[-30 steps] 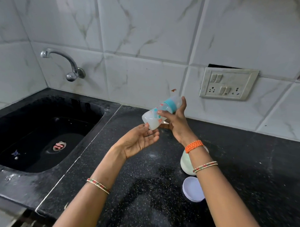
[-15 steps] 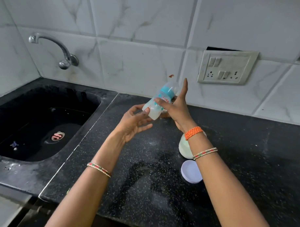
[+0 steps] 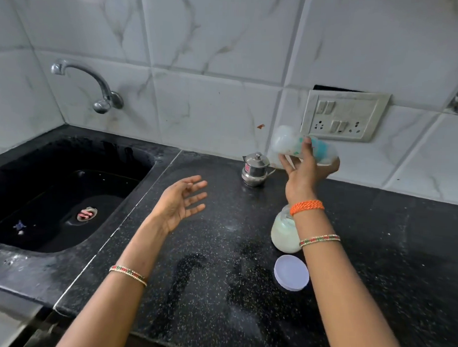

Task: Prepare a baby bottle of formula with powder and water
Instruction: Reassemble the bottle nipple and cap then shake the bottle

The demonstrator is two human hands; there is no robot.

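Bottle (image 3: 301, 149) of milky liquid gripped sideways by right hand (image 3: 304, 173); left hand (image 3: 179, 202) fingers spread.

The right hand (image 3: 304, 173) holds the baby bottle (image 3: 302, 149) tilted on its side at two o'clock, above the black surface (image 3: 218, 289), while the left hand (image 3: 178, 204) hovers open-palmed at the centre, holding nothing.

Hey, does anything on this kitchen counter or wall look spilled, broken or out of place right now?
Yes. The switch plate sits crooked, with a dark gap showing above it. Pale powdery specks dust the black counter beside the open jar, whose lid lies off. A small wrapper sits over the sink drain.
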